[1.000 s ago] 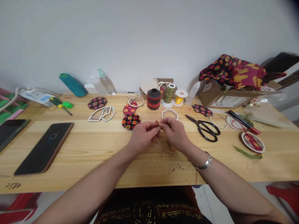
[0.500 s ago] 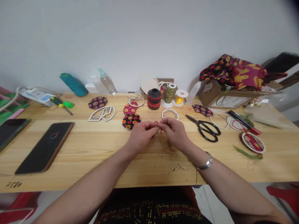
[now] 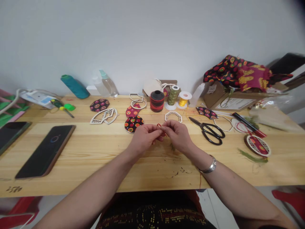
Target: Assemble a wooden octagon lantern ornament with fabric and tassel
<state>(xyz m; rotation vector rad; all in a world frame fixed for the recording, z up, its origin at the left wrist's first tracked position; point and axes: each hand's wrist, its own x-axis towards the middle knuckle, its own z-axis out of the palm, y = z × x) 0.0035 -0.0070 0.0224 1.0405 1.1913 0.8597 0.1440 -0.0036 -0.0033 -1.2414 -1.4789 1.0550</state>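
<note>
My left hand (image 3: 146,136) and my right hand (image 3: 176,135) meet over the middle of the table, fingertips pinched together. Between them is a thin red cord (image 3: 159,125), of which a small loop shows above the fingers. The rest of the cord is mostly hidden by the hands. Just beyond my left hand lies a round patterned fabric piece (image 3: 133,124). A pale octagonal lattice frame (image 3: 173,117) is right behind my right hand. Black-handled scissors (image 3: 208,129) rest to the right of that hand.
Behind the hands stand a red-and-black thread spool (image 3: 157,101), a green spool (image 3: 173,96) and a yellow spool (image 3: 183,100). A phone (image 3: 46,151) lies at left. At right are an oval ornament (image 3: 258,146), a red marker (image 3: 249,125) and a cardboard box (image 3: 215,97).
The fingers of my left hand have shifted slightly under the cord, and less of its hanging end shows. Both hands stay in nearly the same place.
</note>
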